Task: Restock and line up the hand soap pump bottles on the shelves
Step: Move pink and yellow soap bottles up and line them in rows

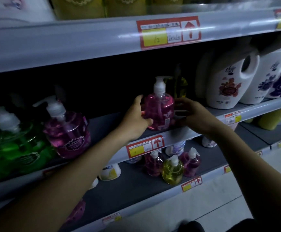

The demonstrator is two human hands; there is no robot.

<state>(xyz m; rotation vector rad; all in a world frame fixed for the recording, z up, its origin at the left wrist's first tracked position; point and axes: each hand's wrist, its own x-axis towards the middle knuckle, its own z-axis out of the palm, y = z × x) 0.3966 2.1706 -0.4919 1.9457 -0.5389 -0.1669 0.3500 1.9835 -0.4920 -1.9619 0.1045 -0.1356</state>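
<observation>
A pink pump bottle (160, 108) with a white pump stands upright near the front edge of the middle shelf (103, 126). My left hand (136, 118) grips its left side, thumb across the front low down. My right hand (191, 113) is at the bottle's right side with fingers curled; whether they touch it I cannot tell. Further left on the same shelf stand a larger purple pump bottle (67, 129) and a green pump bottle (10, 144). A yellow pump bottle (180, 86) stands behind the pink one in the dark.
White detergent jugs (227, 81) fill the shelf's right end. On the shelf below stand a yellow pump bottle (172, 169), two pink ones (153, 163) and white tubs (110, 172). Red price tags (144, 147) line the shelf edges. Pale floor lies lower right.
</observation>
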